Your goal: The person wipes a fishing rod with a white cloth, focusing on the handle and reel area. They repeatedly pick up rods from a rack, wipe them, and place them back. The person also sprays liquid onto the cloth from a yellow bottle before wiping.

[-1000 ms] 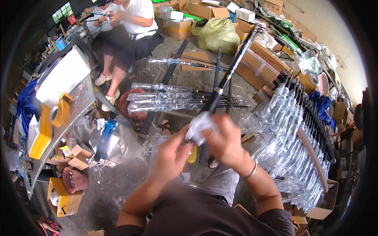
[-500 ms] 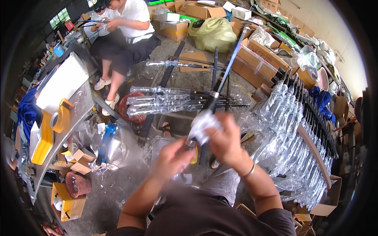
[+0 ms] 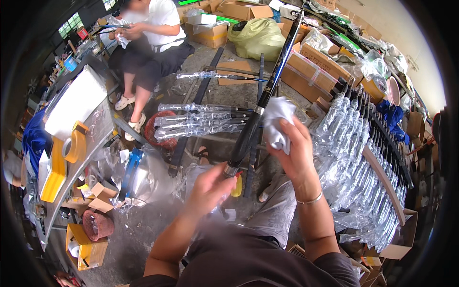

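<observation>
My left hand (image 3: 209, 191) is closed round the silver-capped butt of a black fishing rod (image 3: 249, 131) with a blue section higher up. The rod slants up and away to the right. A crumpled white cloth (image 3: 279, 125) is pinched in my right hand (image 3: 298, 150), just right of the rod's silver ring; whether it touches the rod I cannot tell. Beyond the rod, several plastic-sleeved rods (image 3: 198, 125) lie across a dark metal stand (image 3: 206, 86), with one more sleeved rod (image 3: 215, 76) farther back.
On the right, many sleeved rods (image 3: 349, 162) lean in a rack. A worktable with yellow tape rolls (image 3: 74, 143) stands left. Two people sit at the far left, one in a white top (image 3: 165, 24). Cartons (image 3: 313, 79) and a yellow-green sack (image 3: 258, 40) fill the back.
My right hand, with the cloth, has moved off the rod's handle, to the right and slightly away from me. The left hand keeps its grip on the butt.
</observation>
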Available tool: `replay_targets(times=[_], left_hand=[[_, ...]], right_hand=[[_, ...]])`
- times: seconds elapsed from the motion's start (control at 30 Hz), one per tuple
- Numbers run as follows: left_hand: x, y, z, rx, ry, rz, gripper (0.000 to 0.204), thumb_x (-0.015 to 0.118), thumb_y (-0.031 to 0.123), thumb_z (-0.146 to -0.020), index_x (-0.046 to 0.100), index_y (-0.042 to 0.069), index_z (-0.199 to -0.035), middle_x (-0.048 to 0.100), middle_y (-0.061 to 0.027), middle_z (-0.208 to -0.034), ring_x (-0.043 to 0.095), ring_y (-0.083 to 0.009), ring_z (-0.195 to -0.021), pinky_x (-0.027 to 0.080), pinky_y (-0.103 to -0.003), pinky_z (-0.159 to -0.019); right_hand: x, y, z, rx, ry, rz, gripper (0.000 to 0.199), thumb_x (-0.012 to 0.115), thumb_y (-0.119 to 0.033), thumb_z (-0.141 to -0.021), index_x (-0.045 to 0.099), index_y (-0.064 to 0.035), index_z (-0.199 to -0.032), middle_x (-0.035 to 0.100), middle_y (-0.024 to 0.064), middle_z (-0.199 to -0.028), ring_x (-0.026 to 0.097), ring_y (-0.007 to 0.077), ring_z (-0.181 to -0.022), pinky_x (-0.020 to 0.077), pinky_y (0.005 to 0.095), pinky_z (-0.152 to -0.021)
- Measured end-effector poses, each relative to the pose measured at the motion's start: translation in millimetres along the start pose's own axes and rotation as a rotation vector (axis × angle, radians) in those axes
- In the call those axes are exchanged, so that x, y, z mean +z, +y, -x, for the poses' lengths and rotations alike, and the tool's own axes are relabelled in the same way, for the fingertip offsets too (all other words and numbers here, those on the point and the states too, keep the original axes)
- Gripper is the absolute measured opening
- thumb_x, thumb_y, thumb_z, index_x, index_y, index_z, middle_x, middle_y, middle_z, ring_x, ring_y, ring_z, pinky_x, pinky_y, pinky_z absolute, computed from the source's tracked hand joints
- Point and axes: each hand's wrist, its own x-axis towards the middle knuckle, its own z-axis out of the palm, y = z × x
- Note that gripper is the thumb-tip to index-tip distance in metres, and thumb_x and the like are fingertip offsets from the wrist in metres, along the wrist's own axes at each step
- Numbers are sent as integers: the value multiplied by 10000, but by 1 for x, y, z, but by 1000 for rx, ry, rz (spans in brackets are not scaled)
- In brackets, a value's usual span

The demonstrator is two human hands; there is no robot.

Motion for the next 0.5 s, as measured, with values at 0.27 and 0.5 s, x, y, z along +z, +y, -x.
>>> replay_targets(times=[0.27, 0.5], left_hand=[[6, -4, -7, 114, 87, -191, 394, 618, 189, -963, 525, -27, -1279, 600, -16, -832, 501, -46, -626, 406, -205, -550], [11, -6, -11, 496, 356, -825, 417, 653, 70, -870, 556, -22, -1265, 652, -155, -912, 670, -302, -797, 518, -358, -676]], right_hand=[[-1, 26, 13, 95, -110, 35, 206, 551, -229, -998, 580, -58, -1109, 574, -25, -748, 507, 49, -576, 379, 189, -459], [8, 10, 18, 147, 130, -121, 210, 583, -228, -983, 571, -61, -1108, 585, -18, -769, 554, 64, -606, 410, 181, -465]])
